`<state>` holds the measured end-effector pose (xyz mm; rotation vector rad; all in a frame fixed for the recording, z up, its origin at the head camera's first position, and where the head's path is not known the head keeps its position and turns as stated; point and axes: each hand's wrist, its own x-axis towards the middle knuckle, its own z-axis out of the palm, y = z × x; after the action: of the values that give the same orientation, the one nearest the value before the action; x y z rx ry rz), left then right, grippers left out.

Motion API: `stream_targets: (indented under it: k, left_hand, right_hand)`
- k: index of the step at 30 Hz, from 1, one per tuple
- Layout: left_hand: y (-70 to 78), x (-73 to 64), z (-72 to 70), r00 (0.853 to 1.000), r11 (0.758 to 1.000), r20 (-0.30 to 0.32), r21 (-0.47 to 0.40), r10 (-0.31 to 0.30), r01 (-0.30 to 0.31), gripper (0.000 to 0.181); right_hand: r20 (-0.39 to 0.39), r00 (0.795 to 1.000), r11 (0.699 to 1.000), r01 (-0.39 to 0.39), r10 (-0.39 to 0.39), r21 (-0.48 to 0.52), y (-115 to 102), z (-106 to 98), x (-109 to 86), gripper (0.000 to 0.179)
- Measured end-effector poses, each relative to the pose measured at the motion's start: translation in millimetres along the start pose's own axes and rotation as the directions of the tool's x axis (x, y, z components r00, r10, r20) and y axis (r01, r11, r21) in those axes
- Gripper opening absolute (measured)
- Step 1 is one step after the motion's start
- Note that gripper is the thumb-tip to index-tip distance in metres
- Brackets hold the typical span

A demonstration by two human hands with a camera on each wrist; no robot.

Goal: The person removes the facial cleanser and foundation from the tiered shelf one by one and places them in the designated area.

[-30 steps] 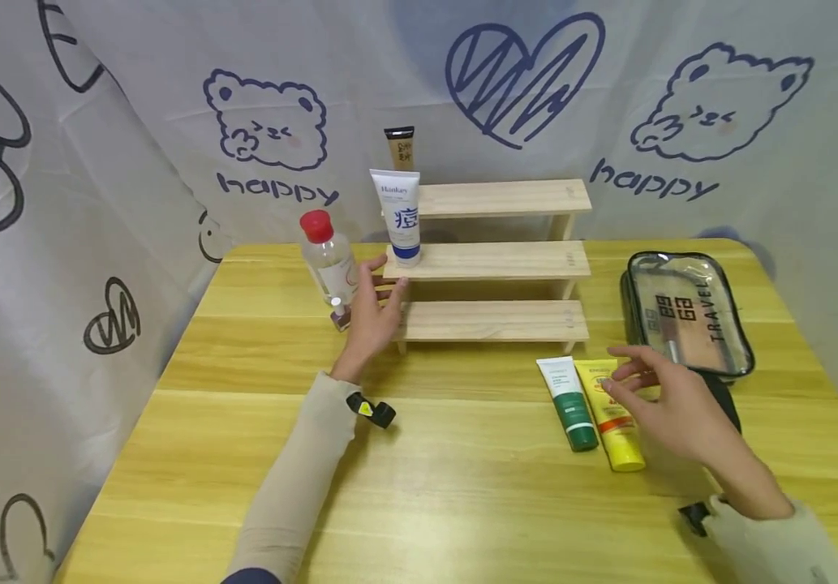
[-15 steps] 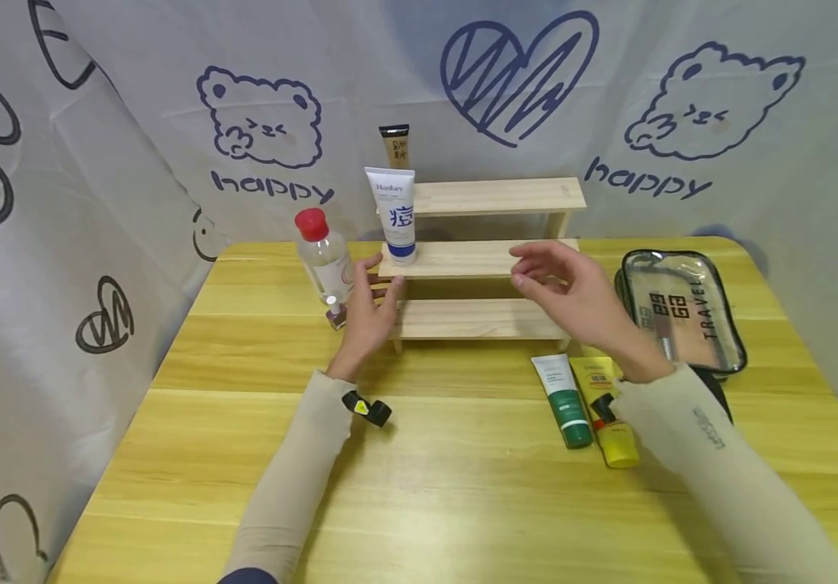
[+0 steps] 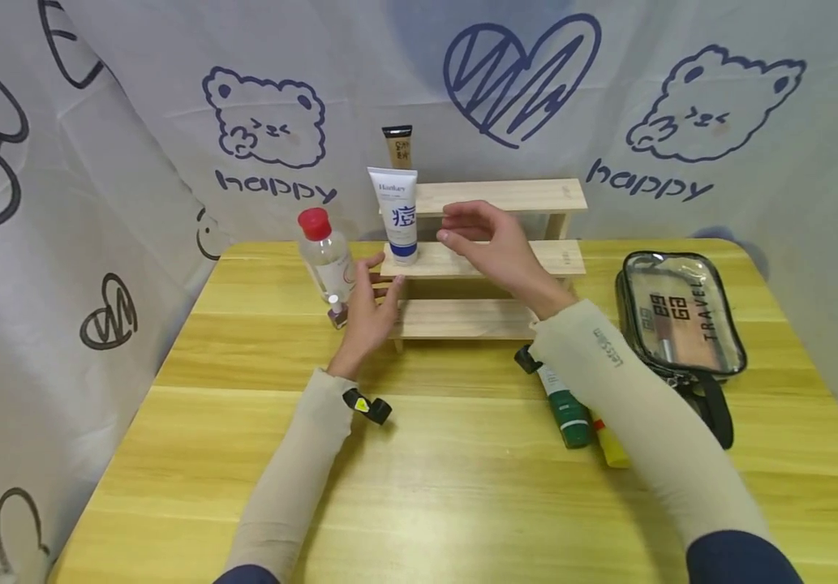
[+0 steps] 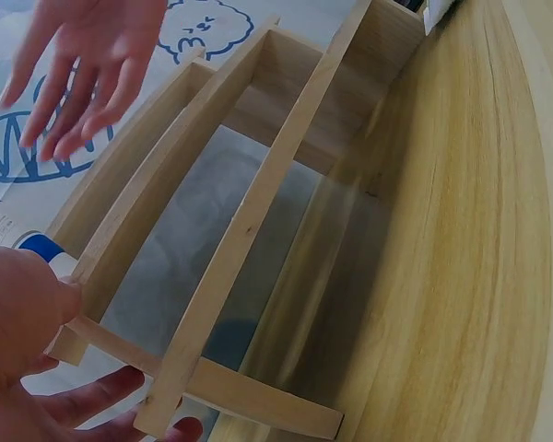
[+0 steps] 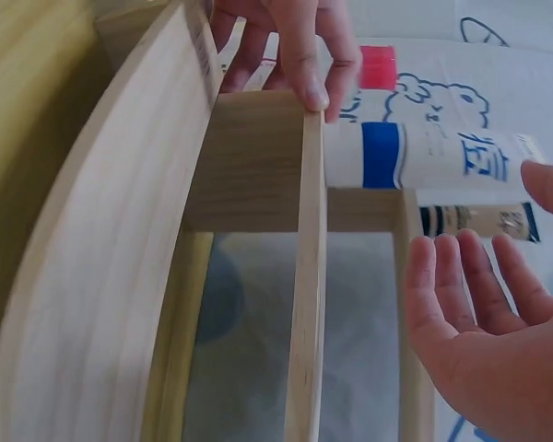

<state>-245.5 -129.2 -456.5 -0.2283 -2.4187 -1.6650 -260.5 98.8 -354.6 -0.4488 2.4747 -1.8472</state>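
Note:
My left hand grips the left end of a three-tier wooden rack, thumb at the middle tier's front edge and fingers round the side. A white tube with a blue band stands upright on that tier, just above the hand. Over the same tier my right hand hovers to the right of the tube, fingers loosely bent and nothing in them; the right wrist view has a gap between its fingertips and the tube. Behind, a tan tube with a black end stands on the top tier.
Left of the rack stand a clear bottle with a red cap and a small white-capped bottle. A green-and-white tube and a yellow tube lie partly under my right forearm. A clear travel pouch sits at right.
My right hand has moved left and forward from above the yellow tube to over the rack's middle tier, close to the white tube. The left hand keeps its hold on the rack.

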Motion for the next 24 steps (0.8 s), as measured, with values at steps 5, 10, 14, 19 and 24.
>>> stream_targets:
  k: [5,10,14,19,24]
  left_hand:
    - [-19.4,6.4,4.9,1.000,1.000,0.005,-0.002,0.024,-0.024,0.050]
    - [-62.4,22.6,6.2,0.999,0.999,0.000,-0.003,0.049,-0.049,0.054]
    - [-36.9,13.4,1.3,1.000,1.000,-0.001,-0.004,0.028,-0.028,0.053]
    - [-2.4,-0.6,-1.2,1.000,1.000,-0.007,0.011,-0.016,0.017,0.049]
    - [0.7,-1.0,1.4,1.000,1.000,0.000,-0.006,-0.009,0.009,0.050]
  right_hand:
    - [0.004,1.000,1.000,-0.006,0.006,-0.004,2,19,18.5,0.055]
    - [-0.015,1.000,1.000,-0.002,0.002,-0.006,4,36,32.8,0.056]
    - [-0.010,1.000,0.999,-0.013,0.012,-0.036,5,49,40.0,0.056]
    - [-0.025,1.000,0.995,-0.006,0.004,-0.104,2,56,41.9,0.052]
    - [-0.046,0.996,0.988,0.069,-0.076,-0.141,-1,45,32.0,0.048]
